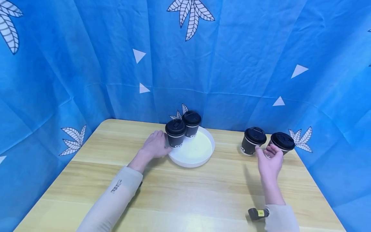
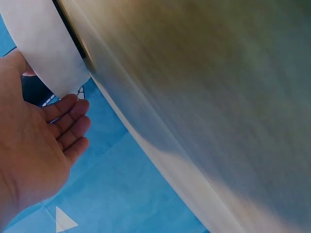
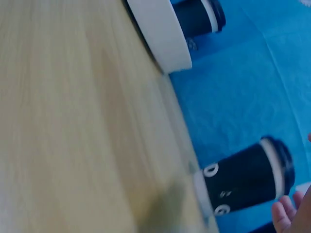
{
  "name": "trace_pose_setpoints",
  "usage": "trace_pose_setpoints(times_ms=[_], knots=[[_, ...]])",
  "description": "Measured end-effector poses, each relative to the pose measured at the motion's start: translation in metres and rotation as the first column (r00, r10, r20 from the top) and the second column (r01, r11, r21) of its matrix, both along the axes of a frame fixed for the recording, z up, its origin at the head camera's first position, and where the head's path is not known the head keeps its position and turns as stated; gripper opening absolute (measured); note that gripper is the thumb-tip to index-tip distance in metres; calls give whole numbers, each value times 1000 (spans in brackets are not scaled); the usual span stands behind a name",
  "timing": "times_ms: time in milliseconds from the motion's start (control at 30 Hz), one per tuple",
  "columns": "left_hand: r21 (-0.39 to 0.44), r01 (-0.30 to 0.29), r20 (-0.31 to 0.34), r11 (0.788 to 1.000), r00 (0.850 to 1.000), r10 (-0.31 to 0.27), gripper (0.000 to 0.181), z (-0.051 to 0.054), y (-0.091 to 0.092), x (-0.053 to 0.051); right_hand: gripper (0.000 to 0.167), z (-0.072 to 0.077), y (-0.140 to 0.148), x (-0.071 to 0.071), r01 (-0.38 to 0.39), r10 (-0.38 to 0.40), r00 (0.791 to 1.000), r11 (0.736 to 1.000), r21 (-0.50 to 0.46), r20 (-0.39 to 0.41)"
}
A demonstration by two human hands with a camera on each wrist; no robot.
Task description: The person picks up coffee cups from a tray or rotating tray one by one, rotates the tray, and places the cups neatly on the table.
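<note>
My left hand (image 1: 155, 145) is at the left edge of the round white tray (image 1: 192, 161), beside a black lidded cup (image 1: 175, 137) standing in it. A second cup (image 1: 192, 125) stands behind that one. In the left wrist view the fingers of my left hand (image 2: 41, 141) are loosely bent near the tray's wall (image 2: 48, 43); whether they touch it, I cannot tell. My right hand (image 1: 270, 161), its fingers apart and slightly bent, is in front of the rightmost cup (image 1: 282, 141). To its left is another cup (image 1: 250, 141), seen upright beside my fingertips (image 3: 279, 213) in the right wrist view.
The wooden table (image 1: 185, 193) has a blue patterned cloth (image 1: 237, 58) hanging behind it and at both sides. A small dark object with a yellow label (image 1: 258, 214) is at my right cuff.
</note>
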State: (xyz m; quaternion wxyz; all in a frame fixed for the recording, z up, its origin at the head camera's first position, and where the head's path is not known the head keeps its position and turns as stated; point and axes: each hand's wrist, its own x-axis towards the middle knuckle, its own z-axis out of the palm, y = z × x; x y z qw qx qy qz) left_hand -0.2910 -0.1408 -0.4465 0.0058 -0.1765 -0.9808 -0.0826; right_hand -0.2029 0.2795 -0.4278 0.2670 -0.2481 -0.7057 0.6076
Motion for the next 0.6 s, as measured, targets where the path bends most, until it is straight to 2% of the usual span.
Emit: trace_pose_setpoints(times_ms=[167,333,467,600], knots=[[-2,1,5,1000,1000,-1,75,2,-1,0,50,15,-20,0,-66,70,992,997,44,-102],[3,3,8,1000,1000,-3,73,2,0,1,40,19,-38,-9,-159,177,976,978,138,-128],[4,0,11,1000,1000,0,71,4,1,2,37,20,-48,-21,-248,264,961,956,159,-89],[-4,-9,13,1000,1000,9,69,3,1,2,38,19,-58,-31,-328,334,942,918,224,10]])
